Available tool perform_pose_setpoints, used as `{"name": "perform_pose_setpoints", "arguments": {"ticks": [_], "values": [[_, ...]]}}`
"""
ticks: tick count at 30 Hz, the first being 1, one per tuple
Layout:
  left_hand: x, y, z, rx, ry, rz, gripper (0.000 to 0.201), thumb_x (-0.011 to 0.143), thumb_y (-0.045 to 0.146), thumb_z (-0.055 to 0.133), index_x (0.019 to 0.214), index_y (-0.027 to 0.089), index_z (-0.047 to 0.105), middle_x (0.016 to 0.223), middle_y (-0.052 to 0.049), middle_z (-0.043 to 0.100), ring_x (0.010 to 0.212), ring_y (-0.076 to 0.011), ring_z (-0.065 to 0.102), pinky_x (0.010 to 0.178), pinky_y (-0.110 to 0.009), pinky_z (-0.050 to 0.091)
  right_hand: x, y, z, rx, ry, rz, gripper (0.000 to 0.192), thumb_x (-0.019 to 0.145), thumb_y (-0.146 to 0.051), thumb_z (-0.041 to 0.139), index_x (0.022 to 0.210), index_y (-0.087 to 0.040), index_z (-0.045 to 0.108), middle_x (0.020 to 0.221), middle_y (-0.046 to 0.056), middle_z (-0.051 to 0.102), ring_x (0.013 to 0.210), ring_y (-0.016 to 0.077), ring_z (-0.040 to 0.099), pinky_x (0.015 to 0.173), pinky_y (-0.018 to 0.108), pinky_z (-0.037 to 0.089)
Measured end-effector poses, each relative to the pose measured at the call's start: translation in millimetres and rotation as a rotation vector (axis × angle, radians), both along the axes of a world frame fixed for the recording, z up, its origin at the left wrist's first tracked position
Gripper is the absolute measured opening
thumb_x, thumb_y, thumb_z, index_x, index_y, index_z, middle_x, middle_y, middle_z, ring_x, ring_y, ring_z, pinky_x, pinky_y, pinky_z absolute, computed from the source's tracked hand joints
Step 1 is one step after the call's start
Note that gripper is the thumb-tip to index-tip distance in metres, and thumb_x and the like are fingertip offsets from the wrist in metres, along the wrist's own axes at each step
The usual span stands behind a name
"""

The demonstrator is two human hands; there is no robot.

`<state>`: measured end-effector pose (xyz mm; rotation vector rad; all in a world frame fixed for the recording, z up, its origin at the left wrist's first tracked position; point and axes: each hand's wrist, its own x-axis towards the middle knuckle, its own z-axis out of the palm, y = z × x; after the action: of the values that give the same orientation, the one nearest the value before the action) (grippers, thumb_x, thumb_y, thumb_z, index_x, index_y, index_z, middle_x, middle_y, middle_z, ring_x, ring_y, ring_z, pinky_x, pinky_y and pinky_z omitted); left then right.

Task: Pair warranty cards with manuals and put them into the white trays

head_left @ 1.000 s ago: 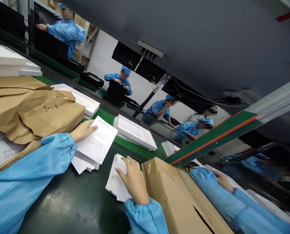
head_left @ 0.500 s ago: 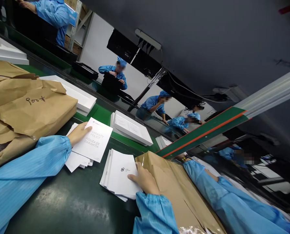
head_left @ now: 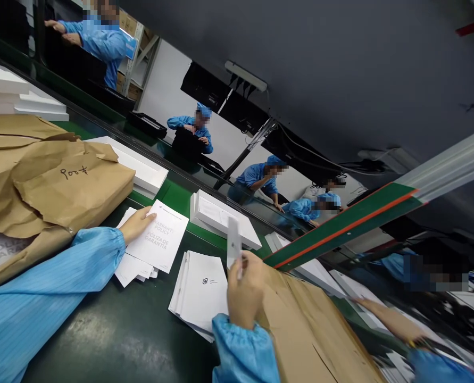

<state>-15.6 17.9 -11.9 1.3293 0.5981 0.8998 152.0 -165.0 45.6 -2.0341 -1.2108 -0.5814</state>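
My left hand (head_left: 138,225) is closed on the left edge of a white warranty booklet (head_left: 165,240). Under that booklet lies a loose pile of white booklets (head_left: 135,270) on the dark green table (head_left: 101,335). My right hand (head_left: 245,295) is raised and blurred, pinching a thin white booklet (head_left: 233,242) seen nearly edge-on. Just left of this hand sits a stack of white booklets (head_left: 200,290) with a small black logo, apart from the fingers.
A torn brown paper package (head_left: 89,186) of booklets lies at left, another brown package (head_left: 304,324) at right. White boxes (head_left: 224,221) line the green belt (head_left: 173,197) behind. A slanting post (head_left: 348,226) rises at right. A co-worker's arm (head_left: 392,319) reaches in.
My right hand has lifted a booklet off the logo stack. My left hand keeps its hold on the warranty booklet. The co-worker's arm at right has moved away from the brown package.
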Motion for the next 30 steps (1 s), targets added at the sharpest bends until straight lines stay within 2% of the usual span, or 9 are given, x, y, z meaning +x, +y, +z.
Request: {"name": "perform_pose_setpoints", "arguments": {"ticks": [5,9,11,15,18,22,25,28,30], "values": [[0.0,2.0,-1.4,0.023,-0.053,-0.010,0.039,0.070,0.039,0.044,0.101,0.014,0.045,0.083,-0.006,0.061,0.069,-0.0179,0.058,0.061,-0.028,0.043,-35.7,17.3,-27.1,-0.380,-0.171,0.293,0.025,0.072,-0.009,0.031,0.089,-0.018,0.048,0.090,0.007,0.049,0.082,0.0198,0.045,0.064,0.030,0.038],[0.4,1.9,0.0,0.029,-0.074,-0.022,0.040,0.071,0.041,0.043,0.102,0.015,0.045,0.087,-0.006,0.060,0.072,-0.0181,0.057,0.059,-0.028,0.043,-35.6,18.3,-33.4,-0.509,-0.026,0.443,0.018,0.076,-0.024,0.041,0.090,-0.021,0.051,0.097,0.006,0.049,0.091,0.0196,0.044,0.073,0.031,0.038],[0.3,1.2,1.0,0.023,-0.075,-0.012,0.041,0.070,0.041,0.043,0.102,0.015,0.045,0.088,-0.006,0.059,0.074,-0.0187,0.057,0.060,-0.027,0.043,-26.8,19.3,-31.3,-0.489,0.030,0.419,0.023,0.075,-0.028,0.041,0.096,-0.021,0.049,0.102,0.006,0.048,0.096,0.0200,0.041,0.078,0.033,0.035],[-0.6,-1.0,2.3,0.013,-0.090,-0.026,0.042,0.070,0.042,0.043,0.102,0.015,0.044,0.089,-0.007,0.059,0.075,-0.0189,0.056,0.060,-0.027,0.043,-4.5,27.3,-30.9,-0.502,0.089,0.145,0.056,0.067,-0.029,0.051,0.118,-0.021,0.030,0.117,0.008,0.037,0.108,0.0266,0.026,0.084,0.046,0.023],[-0.6,-2.8,3.5,0.012,-0.107,-0.061,0.042,0.070,0.043,0.042,0.103,0.017,0.043,0.089,-0.006,0.058,0.071,-0.0177,0.056,0.061,-0.027,0.042,8.0,33.5,-36.2,-0.577,0.207,0.103,0.071,0.062,-0.032,0.055,0.123,-0.021,0.020,0.112,0.010,0.042,0.108,0.0278,0.027,0.085,0.051,0.017],[-0.1,-4.6,5.8,0.043,-0.094,-0.023,0.039,0.071,0.043,0.041,0.102,0.018,0.044,0.088,-0.004,0.058,0.072,-0.0169,0.055,0.063,-0.027,0.042,19.0,35.0,-41.5,-0.406,0.221,0.102,0.068,0.062,-0.032,0.053,0.121,-0.016,0.025,0.098,0.010,0.047,0.100,0.0273,0.035,0.084,0.045,0.023],[-0.1,-4.7,5.8,0.069,-0.070,0.074,0.037,0.072,0.042,0.040,0.099,0.018,0.046,0.091,-0.004,0.057,0.078,-0.0170,0.054,0.066,-0.026,0.041,26.9,32.3,-40.2,-0.201,0.275,0.172,0.047,0.064,-0.032,0.049,0.106,-0.012,0.043,0.093,0.011,0.049,0.093,0.0260,0.039,0.081,0.040,0.029],[-0.2,-4.2,4.6,0.052,-0.048,0.163,0.033,0.072,0.040,0.040,0.096,0.018,0.048,0.090,-0.003,0.057,0.080,-0.0167,0.053,0.068,-0.025,0.041,29.7,30.6,-37.1,-0.009,0.583,0.315,0.029,0.068,-0.035,0.047,0.088,-0.014,0.051,0.087,0.009,0.054,0.084,0.0227,0.047,0.076,0.036,0.036],[0.3,-4.8,4.9,-0.003,-0.052,0.156,0.030,0.072,0.035,0.041,0.096,0.018,0.046,0.086,-0.002,0.058,0.074,-0.0160,0.055,0.063,-0.026,0.042,25.2,31.5,-36.5,0.176,0.894,0.426,0.031,0.068,-0.036,0.048,0.093,-0.017,0.049,0.089,0.006,0.056,0.082,0.0200,0.050,0.073,0.034,0.039]]}}
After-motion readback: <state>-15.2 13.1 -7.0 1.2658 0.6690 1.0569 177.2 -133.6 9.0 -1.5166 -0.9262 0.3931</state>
